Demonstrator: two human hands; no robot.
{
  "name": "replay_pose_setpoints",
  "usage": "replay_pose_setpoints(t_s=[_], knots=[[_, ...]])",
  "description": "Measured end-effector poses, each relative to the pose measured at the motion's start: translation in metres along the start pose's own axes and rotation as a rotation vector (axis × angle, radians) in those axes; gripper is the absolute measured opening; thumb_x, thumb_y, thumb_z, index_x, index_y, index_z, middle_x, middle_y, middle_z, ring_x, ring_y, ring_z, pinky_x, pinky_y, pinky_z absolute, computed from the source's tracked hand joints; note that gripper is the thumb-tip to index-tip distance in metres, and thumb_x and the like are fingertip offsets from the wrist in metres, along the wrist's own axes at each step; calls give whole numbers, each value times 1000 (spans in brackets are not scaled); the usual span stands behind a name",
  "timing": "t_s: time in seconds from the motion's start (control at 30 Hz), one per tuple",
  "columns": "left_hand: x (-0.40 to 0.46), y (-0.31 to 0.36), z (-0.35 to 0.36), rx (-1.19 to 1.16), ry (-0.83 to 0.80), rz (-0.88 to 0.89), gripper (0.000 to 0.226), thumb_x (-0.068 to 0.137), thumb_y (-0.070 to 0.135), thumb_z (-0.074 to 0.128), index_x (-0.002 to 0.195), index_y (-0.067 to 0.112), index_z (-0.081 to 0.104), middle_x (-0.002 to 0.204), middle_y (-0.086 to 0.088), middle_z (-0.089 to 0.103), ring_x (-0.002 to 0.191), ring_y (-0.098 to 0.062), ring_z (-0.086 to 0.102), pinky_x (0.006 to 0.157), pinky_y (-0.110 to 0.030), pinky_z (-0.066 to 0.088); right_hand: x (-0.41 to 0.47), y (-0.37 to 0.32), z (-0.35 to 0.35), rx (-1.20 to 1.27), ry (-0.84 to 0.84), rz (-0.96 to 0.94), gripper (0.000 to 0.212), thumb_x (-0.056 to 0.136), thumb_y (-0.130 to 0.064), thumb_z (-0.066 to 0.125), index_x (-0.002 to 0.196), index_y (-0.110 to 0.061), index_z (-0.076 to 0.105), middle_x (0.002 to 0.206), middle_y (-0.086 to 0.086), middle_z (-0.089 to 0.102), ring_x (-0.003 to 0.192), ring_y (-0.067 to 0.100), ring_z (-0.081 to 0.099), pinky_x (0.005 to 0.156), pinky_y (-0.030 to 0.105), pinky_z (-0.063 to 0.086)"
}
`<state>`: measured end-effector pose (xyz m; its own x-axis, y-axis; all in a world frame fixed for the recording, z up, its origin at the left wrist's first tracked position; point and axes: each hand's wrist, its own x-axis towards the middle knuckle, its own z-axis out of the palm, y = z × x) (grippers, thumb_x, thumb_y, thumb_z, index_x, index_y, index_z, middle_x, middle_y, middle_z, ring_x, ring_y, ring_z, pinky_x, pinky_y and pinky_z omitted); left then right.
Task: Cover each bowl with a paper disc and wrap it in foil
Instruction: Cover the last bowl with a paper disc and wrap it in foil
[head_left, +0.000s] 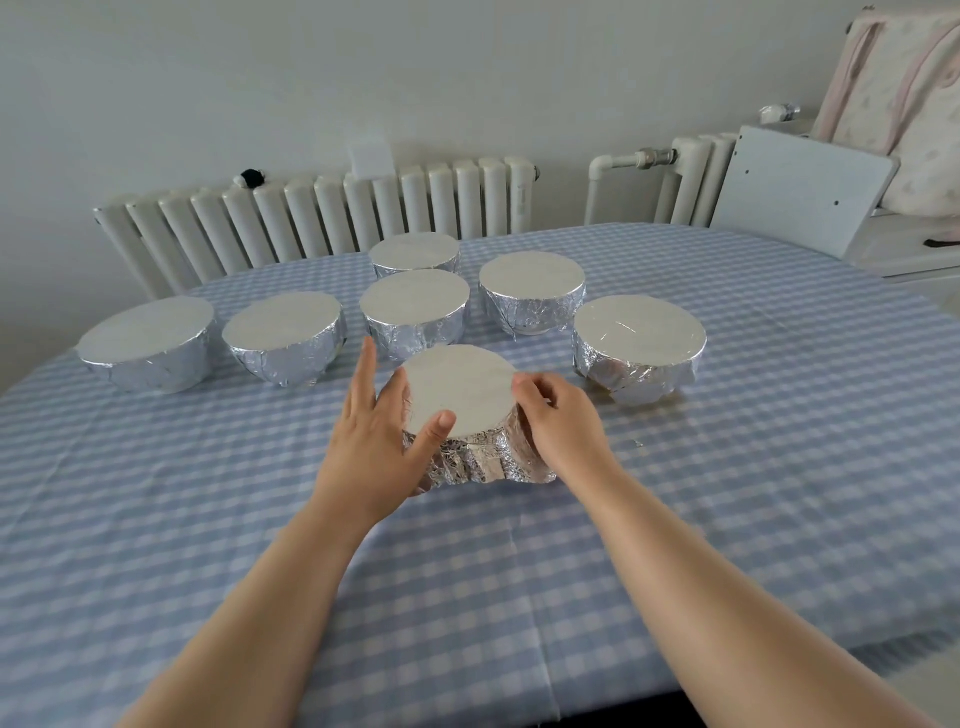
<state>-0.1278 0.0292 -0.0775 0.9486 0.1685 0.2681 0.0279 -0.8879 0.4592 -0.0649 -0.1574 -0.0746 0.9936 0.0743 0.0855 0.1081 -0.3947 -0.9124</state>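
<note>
Looking down from the head view: the near bowl (470, 447) is seen between both hands, at the front middle of the checked table (727, 493), its paper disc (457, 397) on top and crumpled foil (483, 460) around its side. The left hand (376, 431) is laid open against the left flank, thumb on the disc's edge. The right hand (558, 415) is curled, pinching at the right rim. The hands are set apart, one on each side, about equally near. The bowl is round, so no long axis is noted. Six wrapped bowls (415, 314) are ranged behind. Pressing the foil snug under the rim is judged next.
</note>
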Motion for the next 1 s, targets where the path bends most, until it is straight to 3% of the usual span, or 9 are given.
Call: replay_pose_setpoints(t_s=[0.13, 0.17, 0.23, 0.3, 0.37, 0.5, 0.63, 0.73, 1.0], knots=[[0, -5, 2, -123, -24, -6, 114, 67, 89, 24, 156, 17, 22, 165, 8, 10, 149, -13, 21, 118, -36, 25, -9, 0, 5, -134, 57, -39, 43, 106, -36, 33, 73, -14, 52, 76, 0, 57, 78, 22, 52, 64, 32, 26], [0, -6, 2, -146, -28, -6, 116, 66, 89, 27, 156, 17, 20, 165, 7, 12, 149, -13, 21, 118, -36, 24, -10, -1, 5, -118, 50, -25, 43, 106, -36, 32, 76, -14, 55, 78, -1, 58, 80, 21, 53, 65, 31, 28], [-1, -6, 1, -190, -35, -12, 123, 61, 93, 32, 156, 17, 20, 164, 7, 14, 148, -12, 22, 117, -33, 24, -13, -1, 4, -31, 49, -10, 34, 104, -39, 37, 102, -16, 63, 91, -7, 61, 88, 14, 54, 75, 27, 34], [-1, -6, 0, -235, -42, -10, 132, 52, 100, 35, 155, 18, 21, 162, 7, 17, 145, -10, 26, 115, -31, 26, -18, 0, 4, 35, 58, -3, 30, 101, -44, 45, 117, -21, 58, 95, -17, 59, 86, 3, 53, 76, 23, 35], [-1, -4, 0, -277, -44, -10, 133, 50, 100, 42, 155, 21, 21, 160, 11, 17, 139, -3, 30, 110, -28, 29, -22, 3, 7, 13, 47, -3, 28, 97, -51, 50, 105, -24, 54, 86, -20, 58, 78, -6, 53, 69, 20, 38], [-2, -1, 2, -342, -41, -21, 123, 54, 86, 54, 154, 22, 22, 153, 17, 20, 127, 5, 31, 103, -24, 29, -21, 11, 13, 31, 43, 4, 33, 92, -61, 50, 87, -28, 48, 72, -10, 65, 64, 6, 62, 67, 29, 47], [-1, -1, 4, -398, -30, -34, 121, 54, 83, 59, 152, 21, 24, 138, 26, 22, 128, 4, 31, 105, -24, 30, -22, 8, 11, -11, 62, 3, 26, 100, -47, 46, 87, -24, 46, 85, -9, 61, 70, 7, 57, 54, 11, 36], [-1, -2, 7, -406, -15, -40, 122, 53, 83, 60, 151, 19, 26, 139, 23, 24, 130, 1, 33, 106, -24, 30, -23, 5, 14, -50, 97, 15, 24, 103, -39, 41, 93, -18, 45, 90, -9, 56, 84, 15, 52, 65, 27, 30], [0, -2, 10, -430, 6, -32, 117, 54, 81, 60, 148, 20, 29, 141, 19, 28, 129, 0, 35, 103, -23, 30, -20, 5, 27, -132, 115, 76, 18, 105, -27, 31, 91, -18, 38, 93, -4, 51, 97, 27, 48, 73, 36, 31]])
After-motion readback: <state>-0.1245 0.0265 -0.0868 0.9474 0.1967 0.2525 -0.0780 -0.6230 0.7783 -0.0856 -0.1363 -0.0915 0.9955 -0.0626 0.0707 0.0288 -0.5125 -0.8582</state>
